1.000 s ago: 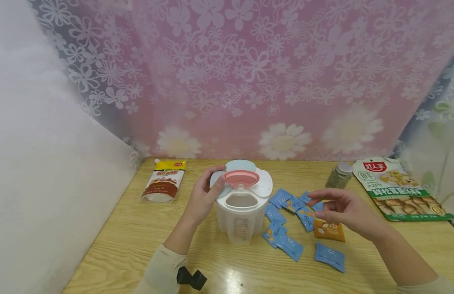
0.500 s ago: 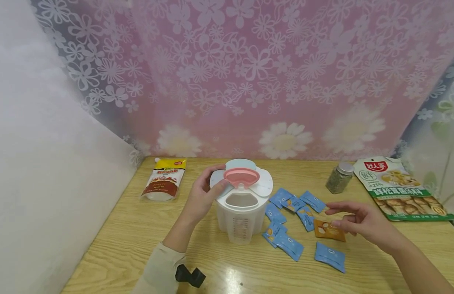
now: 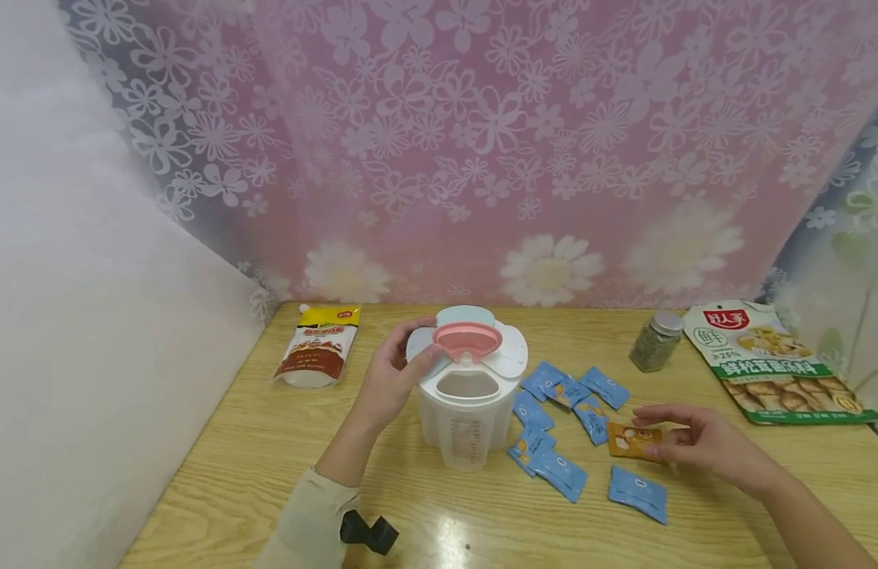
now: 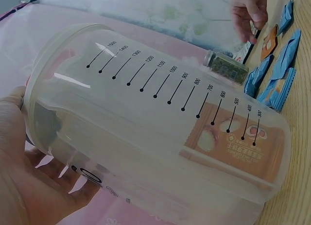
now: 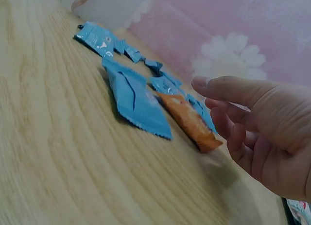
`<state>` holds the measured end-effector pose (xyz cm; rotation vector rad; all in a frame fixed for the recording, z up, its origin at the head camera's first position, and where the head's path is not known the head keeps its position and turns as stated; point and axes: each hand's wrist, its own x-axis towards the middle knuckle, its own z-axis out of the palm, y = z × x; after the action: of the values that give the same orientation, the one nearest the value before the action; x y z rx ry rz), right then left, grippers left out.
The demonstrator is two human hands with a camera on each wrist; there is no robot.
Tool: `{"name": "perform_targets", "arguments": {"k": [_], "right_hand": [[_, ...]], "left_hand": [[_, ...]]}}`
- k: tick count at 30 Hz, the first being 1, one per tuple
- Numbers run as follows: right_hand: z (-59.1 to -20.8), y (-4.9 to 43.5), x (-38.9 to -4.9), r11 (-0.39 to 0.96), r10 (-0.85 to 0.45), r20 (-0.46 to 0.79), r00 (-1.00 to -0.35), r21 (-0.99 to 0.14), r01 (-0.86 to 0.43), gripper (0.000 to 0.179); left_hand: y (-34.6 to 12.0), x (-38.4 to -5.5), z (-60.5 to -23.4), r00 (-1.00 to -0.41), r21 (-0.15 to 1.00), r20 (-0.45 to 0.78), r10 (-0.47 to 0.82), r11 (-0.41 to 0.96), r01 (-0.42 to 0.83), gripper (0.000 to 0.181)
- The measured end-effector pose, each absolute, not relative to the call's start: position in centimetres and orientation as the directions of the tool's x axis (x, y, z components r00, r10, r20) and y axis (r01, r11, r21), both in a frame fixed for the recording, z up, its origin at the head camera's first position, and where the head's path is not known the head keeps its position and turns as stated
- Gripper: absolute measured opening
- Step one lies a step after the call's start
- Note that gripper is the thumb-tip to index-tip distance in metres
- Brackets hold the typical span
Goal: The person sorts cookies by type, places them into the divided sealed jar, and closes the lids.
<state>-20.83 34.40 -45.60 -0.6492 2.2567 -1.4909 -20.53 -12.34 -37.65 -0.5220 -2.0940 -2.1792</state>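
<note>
A translucent food storage container (image 3: pixel 465 436) stands upright under a white lid (image 3: pixel 511 357), its pink flap (image 3: pixel 469 340) raised over an opening. My left hand (image 3: pixel 390 381) holds it by the lid's left side, thumb on top. In the left wrist view, an orange sachet (image 4: pixel 257 154) shows inside, behind the printed scale. My right hand (image 3: pixel 702 446) reaches to another orange sachet (image 3: pixel 629 441) on the table, fingertips overlapping its right end. In the right wrist view, loosely bent fingers hover beside this sachet (image 5: pixel 188 119), with a gap between thumb and fingers.
Several blue sachets (image 3: pixel 531 411) lie between container and right hand; one blue sachet (image 3: pixel 638 494) lies nearer the front. A spice jar (image 3: pixel 655 341) and a mushroom seasoning bag (image 3: pixel 776 363) stand back right. A spouted pouch (image 3: pixel 319 348) lies left. Patterned fabric (image 3: pixel 481 158) hangs behind.
My right hand has moved right and towards me, from over the blue sachets to the orange sachet's right end. The left hand keeps its place on the container.
</note>
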Motion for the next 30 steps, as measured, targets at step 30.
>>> {"name": "perform_targets", "arguments": {"k": [30], "right_hand": [[-45.0, 33.5, -21.5, 0.539, -0.427, -0.153, -0.891, -0.834, -0.115, 0.028]], "left_hand": [[-12.3, -20.4, -37.3, -0.944, 0.960, 0.278, 0.176, -0.064, 0.271, 0.044]]}}
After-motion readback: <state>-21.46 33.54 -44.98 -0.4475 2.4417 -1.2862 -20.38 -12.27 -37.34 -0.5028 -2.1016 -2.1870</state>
